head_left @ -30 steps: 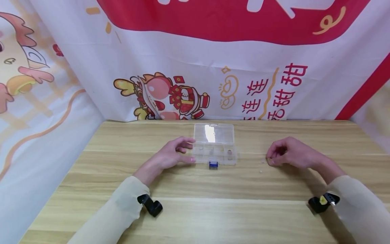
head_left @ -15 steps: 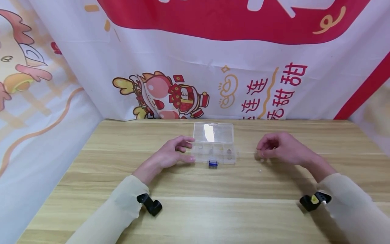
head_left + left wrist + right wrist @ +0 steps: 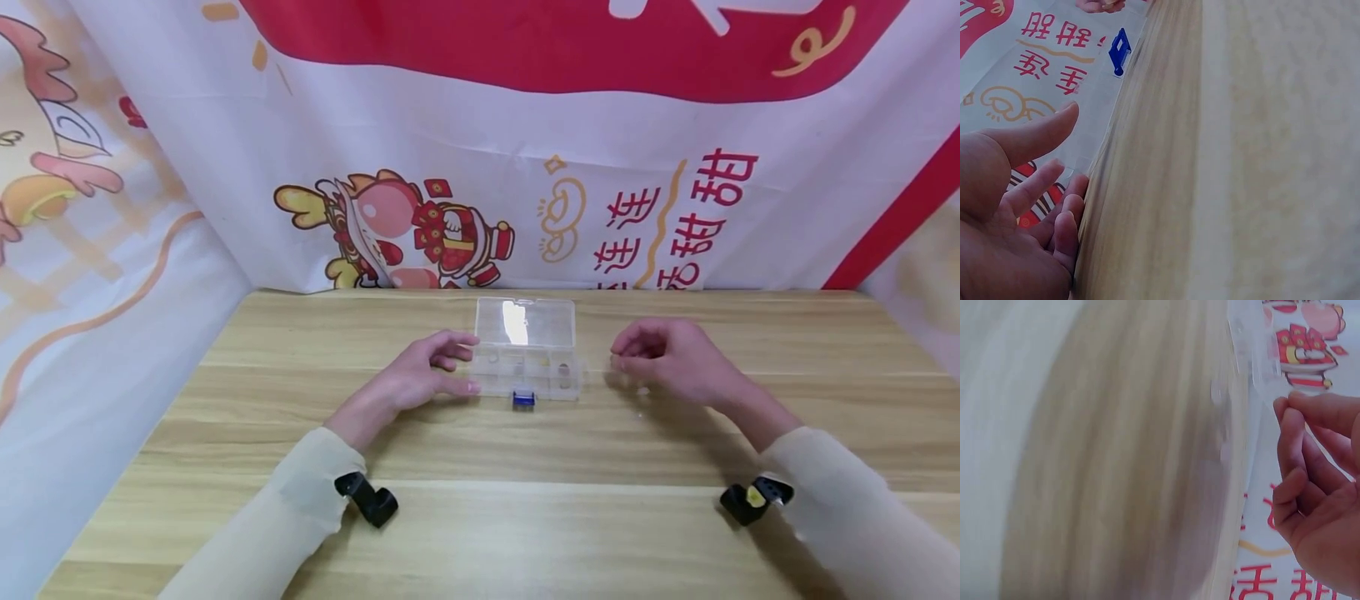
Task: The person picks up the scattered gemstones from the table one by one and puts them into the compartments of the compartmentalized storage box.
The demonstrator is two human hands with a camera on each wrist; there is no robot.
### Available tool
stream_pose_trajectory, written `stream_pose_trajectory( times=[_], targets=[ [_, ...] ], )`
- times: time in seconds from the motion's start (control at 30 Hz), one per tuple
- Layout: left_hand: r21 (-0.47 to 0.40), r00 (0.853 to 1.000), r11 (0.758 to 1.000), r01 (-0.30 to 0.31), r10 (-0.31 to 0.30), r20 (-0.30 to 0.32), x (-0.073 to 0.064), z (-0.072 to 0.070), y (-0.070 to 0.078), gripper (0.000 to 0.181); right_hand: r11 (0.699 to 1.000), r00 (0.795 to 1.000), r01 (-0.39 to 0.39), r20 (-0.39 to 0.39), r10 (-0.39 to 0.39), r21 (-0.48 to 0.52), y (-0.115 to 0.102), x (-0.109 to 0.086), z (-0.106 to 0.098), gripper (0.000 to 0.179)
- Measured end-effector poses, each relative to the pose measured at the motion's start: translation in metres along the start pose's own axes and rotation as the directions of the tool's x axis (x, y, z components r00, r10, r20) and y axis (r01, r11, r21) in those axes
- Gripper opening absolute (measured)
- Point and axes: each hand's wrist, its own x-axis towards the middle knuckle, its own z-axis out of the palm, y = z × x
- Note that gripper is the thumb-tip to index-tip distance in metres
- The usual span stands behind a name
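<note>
A clear plastic compartment box (image 3: pixel 491 383) lies with its lid (image 3: pixel 543 323) raised at the back and a blue latch (image 3: pixel 523 399) at the front. Small pieces sit in some compartments, among them a brownish one (image 3: pixel 564 370). My left hand (image 3: pixel 420 375) touches the box's left end, thumb at the front corner and fingers loosely extended behind. To the right of the box, my right hand (image 3: pixel 671 358) is raised above the table, thumb and index fingertips pinched together. A tiny pale piece seems to be between them, mostly hidden. Below that hand are tiny clear pieces (image 3: pixel 642 390).
The wooden table (image 3: pixel 480 533) extends toward me in front of the box. A printed white and red cloth (image 3: pixel 480 125) hangs directly behind the table's back edge, and another covers the left side. Each wrist carries a black camera mount (image 3: pixel 367 500).
My right hand has lifted off the table and moved left toward the box, fingertips still pinched. The left hand stays at the box's left end.
</note>
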Motion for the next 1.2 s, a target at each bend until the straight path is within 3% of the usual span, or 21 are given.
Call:
stream_pose_trajectory(
  times=[0.17, 0.53, 1.2],
  targets=[
    [-0.006, 1.0, 1.0, 0.0, 0.0, 0.005, 0.0, 0.0, -0.001, 0.063, 0.999, 0.999, -0.002, -0.033, 0.003, 0.038, -0.011, 0.002, 0.012, 0.017],
    [-0.013, 1.0, 1.0, 0.002, -0.002, 0.007, 0.0, 0.002, -0.002, 0.063, 0.995, 1.0, 0.0, -0.022, 0.002, 0.103, -0.021, 0.005, 0.03, 0.014],
    [-0.009, 1.0, 1.0, -0.009, 0.009, 0.002, -0.001, -0.002, -0.002, 0.064, 0.97, 0.995, -0.1, -0.002, 0.103, 0.22, -0.039, 0.008, 0.038, 0.025]
  ],
)
